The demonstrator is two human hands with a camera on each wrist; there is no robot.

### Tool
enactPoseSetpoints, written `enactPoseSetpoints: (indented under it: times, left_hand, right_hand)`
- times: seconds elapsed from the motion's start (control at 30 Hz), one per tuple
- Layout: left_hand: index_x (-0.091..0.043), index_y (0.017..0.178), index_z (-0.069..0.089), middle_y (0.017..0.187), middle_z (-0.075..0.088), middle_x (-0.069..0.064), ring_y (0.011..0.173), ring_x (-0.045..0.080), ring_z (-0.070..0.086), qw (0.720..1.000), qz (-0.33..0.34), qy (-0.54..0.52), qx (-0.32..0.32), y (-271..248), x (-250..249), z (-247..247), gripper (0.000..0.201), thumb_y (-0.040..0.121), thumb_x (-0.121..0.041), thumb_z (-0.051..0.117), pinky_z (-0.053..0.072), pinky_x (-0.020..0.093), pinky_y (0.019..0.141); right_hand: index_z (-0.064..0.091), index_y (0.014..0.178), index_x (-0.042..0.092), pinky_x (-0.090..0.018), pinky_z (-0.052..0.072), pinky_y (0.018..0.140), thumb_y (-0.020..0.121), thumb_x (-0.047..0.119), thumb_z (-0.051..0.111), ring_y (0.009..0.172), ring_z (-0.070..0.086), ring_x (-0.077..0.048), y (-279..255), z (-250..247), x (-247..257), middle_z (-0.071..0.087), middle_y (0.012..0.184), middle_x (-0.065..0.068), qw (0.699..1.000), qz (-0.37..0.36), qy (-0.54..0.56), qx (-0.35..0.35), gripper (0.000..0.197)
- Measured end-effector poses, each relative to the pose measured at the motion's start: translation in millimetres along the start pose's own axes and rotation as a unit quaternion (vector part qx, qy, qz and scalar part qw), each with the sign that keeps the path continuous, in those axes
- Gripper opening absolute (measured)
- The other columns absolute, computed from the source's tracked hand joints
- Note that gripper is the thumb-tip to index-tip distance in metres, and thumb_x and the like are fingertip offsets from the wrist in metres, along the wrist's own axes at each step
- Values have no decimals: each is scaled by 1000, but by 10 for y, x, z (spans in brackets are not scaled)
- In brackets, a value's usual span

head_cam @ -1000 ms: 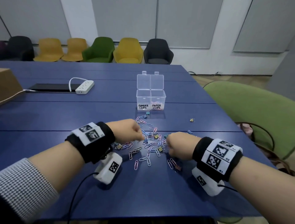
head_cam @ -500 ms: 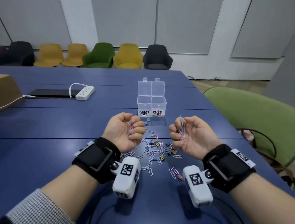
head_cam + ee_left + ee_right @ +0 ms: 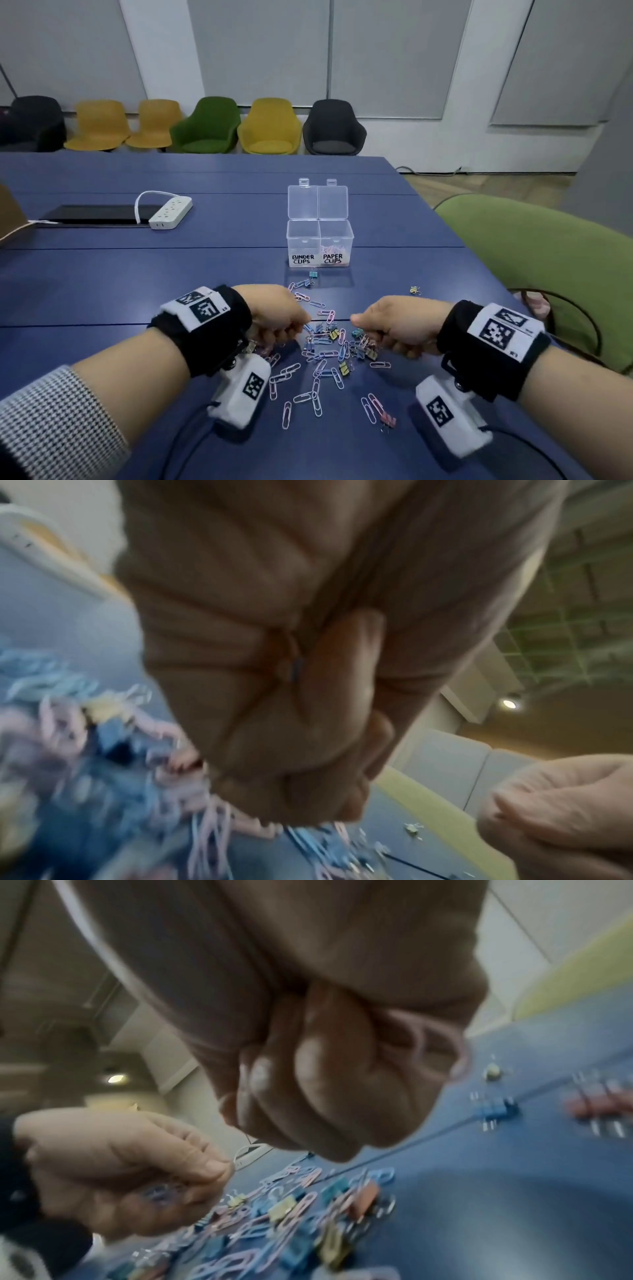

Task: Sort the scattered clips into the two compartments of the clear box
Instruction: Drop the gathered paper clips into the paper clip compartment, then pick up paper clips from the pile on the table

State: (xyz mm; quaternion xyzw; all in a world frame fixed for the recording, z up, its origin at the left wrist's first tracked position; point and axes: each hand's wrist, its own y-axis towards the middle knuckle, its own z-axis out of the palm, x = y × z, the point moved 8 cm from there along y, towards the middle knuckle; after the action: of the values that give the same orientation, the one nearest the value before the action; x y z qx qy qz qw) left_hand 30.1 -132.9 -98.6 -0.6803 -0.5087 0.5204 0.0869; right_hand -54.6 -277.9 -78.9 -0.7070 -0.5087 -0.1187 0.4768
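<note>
Head view: both my hands are down over the pile (image 3: 329, 346) of clips on the blue table (image 3: 102, 281), knuckles up, one on each side of the heap. My left hand (image 3: 274, 317) is clenched, and the right wrist camera shows paper clips (image 3: 161, 1195) bunched inside its curled fingers, thumb pressed on top. My right hand (image 3: 397, 325) is curled too, and that same camera catches a pink clip (image 3: 441, 1042) looping out of the fist by the little finger, so it is grasping paper clips as well. Left wrist camera is badly smeared: a tight fist, a sliver of blue in the crease of the fingers, and a blur of pink and blue clips under it. The clear box (image 3: 320, 236) stands open beyond the pile, lids up, well apart from my hands. Its left half reads BINDER CLIPS, its right half reads PAPER CLIPS, and there is pink stuff lying in the right half. One binder clip (image 3: 415, 290) sits alone off to the right, another one (image 3: 313, 274) lies just before the box. More paper clips trail toward me between my wrists.
</note>
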Motion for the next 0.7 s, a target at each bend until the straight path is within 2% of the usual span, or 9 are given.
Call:
enactPoseSetpoints:
  times: [0.07, 0.13, 0.2, 0.27, 0.33, 0.43, 0.5, 0.63, 0.7]
  left_hand:
    - [-13, 62, 45, 56, 41, 3, 38, 10, 31, 999, 6, 43, -27, 25, -77, -179, 37, 97, -20, 46, 21, 13, 34]
    - [-13, 61, 45, 56, 41, 2, 40, 10, 33, 998, 25, 20, -53, 70, -226, -377, 37, 97, -19, 47, 22, 13, 34]
    - [-13, 63, 45, 56, 42, 1, 43, 9, 33, 994, 45, -53, -81, 145, -424, -588, 36, 97, -24, 48, 22, 13, 34]
    - [-13, 65, 42, 60, 43, 2, 45, 9, 32, 986, 64, -121, -98, 226, -668, -746, 40, 99, -35, 44, 22, 13, 33]
    - [-12, 65, 41, 61, 43, 4, 46, 11, 32, 970, 89, -191, -117, 320, -935, -856, 47, 99, -44, 37, 22, 12, 32]
    - [-8, 69, 43, 64, 41, 8, 50, 16, 37, 917, 160, -338, -142, 494, -1297, -972, 52, 100, -47, 31, 31, 19, 43]
    - [-4, 72, 48, 71, 47, 12, 58, 20, 46, 885, 200, -392, -150, 604, -1437, -1014, 56, 100, -49, 30, 37, 25, 52]
    - [2, 89, 60, 94, 58, 20, 76, 23, 51, 882, 214, -390, -158, 756, -1430, -1010, 66, 98, -54, 27, 38, 28, 64]
    - [3, 103, 61, 110, 60, 19, 98, 25, 58, 874, 223, -394, -178, 761, -1338, -1072, 66, 99, -53, 25, 43, 32, 90]
  right_hand:
    - [36, 61, 16, -21, 35, 44, 100, 38, 38, 45, 45, -15, 3, -170, 106, 38, 56, 0, 979, -17, -195, -54, 45]
    - [40, 64, 14, -27, 38, 65, 101, 38, 35, 73, 51, -24, 50, -352, 233, 48, 72, -7, 935, -36, -331, -122, 44]
    - [39, 61, 18, -30, 37, 70, 99, 42, 35, 78, 49, -27, 120, -554, 335, 51, 80, -7, 913, -50, -366, -174, 45]
    - [37, 59, 18, -31, 36, 68, 99, 44, 34, 74, 49, -27, 230, -783, 500, 50, 72, -5, 902, -91, -357, -223, 48]
    - [34, 57, 17, -31, 33, 59, 99, 43, 37, 63, 44, -25, 341, -1047, 701, 42, 60, -1, 911, -146, -270, -275, 50]
    - [29, 53, 19, -26, 25, 47, 97, 39, 42, 43, 30, -14, 539, -1448, 917, 33, 51, 1, 913, -234, 17, -335, 50]
    - [27, 53, 22, -19, 22, 44, 97, 38, 42, 35, 24, -10, 705, -1610, 980, 30, 47, 3, 881, -266, 201, -337, 49]
    - [28, 57, 20, -16, 22, 40, 99, 37, 37, 32, 23, -10, 1032, -1702, 1071, 29, 38, 10, 828, -280, 358, -328, 47]
    - [29, 59, 18, -17, 21, 41, 100, 35, 35, 33, 22, -10, 1223, -1651, 1086, 27, 37, 9, 812, -282, 408, -309, 45]
